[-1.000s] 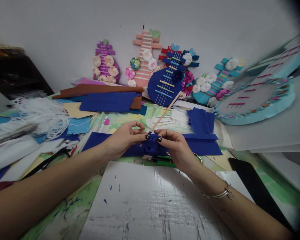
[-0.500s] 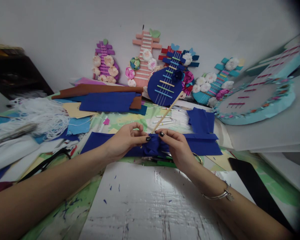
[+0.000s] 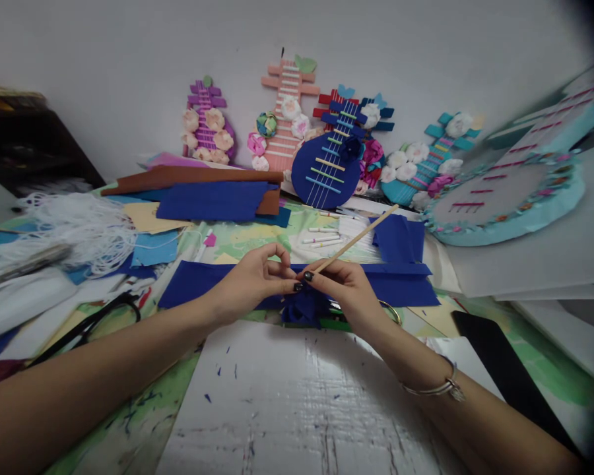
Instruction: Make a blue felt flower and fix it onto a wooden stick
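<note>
Both hands meet above the near edge of a long dark-blue crepe paper strip (image 3: 406,285). My left hand (image 3: 255,277) pinches the top of a crumpled blue paper flower (image 3: 304,309) between thumb and forefinger. From the other side my right hand (image 3: 346,285) grips the thin wooden stick (image 3: 359,237), thumb pressed at the flower's top. The stick slants up to the right out of that hand. Its lower end is mostly hidden by the fingers and paper. Partly covered by my right hand are scissors, with one gold handle loop (image 3: 392,311) showing.
A white board (image 3: 277,396) with blue scraps lies in front. White cord (image 3: 84,231) is heaped at left, folded blue paper (image 3: 210,200) behind. Small decorated guitars, one dark blue (image 3: 324,173), lean on the wall. A black flat object (image 3: 509,376) lies at right.
The stick has tipped further right and lower. The blue flower has turned downward, and my right hand's fingers have closed in around the stick.
</note>
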### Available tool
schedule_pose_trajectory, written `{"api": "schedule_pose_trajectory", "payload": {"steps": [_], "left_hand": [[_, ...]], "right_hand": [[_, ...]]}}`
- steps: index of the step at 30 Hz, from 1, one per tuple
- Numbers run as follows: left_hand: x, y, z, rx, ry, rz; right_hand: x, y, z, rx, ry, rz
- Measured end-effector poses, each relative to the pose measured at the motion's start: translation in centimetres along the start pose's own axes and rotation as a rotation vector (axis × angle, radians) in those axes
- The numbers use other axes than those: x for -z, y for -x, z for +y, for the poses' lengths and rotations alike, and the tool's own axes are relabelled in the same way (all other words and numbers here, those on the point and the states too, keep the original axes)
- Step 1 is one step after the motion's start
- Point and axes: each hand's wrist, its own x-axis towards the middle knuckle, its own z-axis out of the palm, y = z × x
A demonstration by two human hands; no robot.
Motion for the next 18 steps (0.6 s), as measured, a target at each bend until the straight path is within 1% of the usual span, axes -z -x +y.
{"api": "schedule_pose_trajectory", "payload": {"steps": [5,11,18], "left_hand": [[0.08,-0.09,-0.12,-0.019,-0.023,-0.006],[-0.02,-0.08,-0.04,-0.019,-0.05,0.02],[-0.03,-0.04,-0.01,0.002,-0.027,0.006]], "right_hand": [[-0.16,-0.05,0.37,-0.029,-0.047,0.007],[-0.1,-0.07,0.65,-0.028,-0.073,-0.018],[0.01,-0.14,1.04,-0.055,-0.163,-0.05]]}}
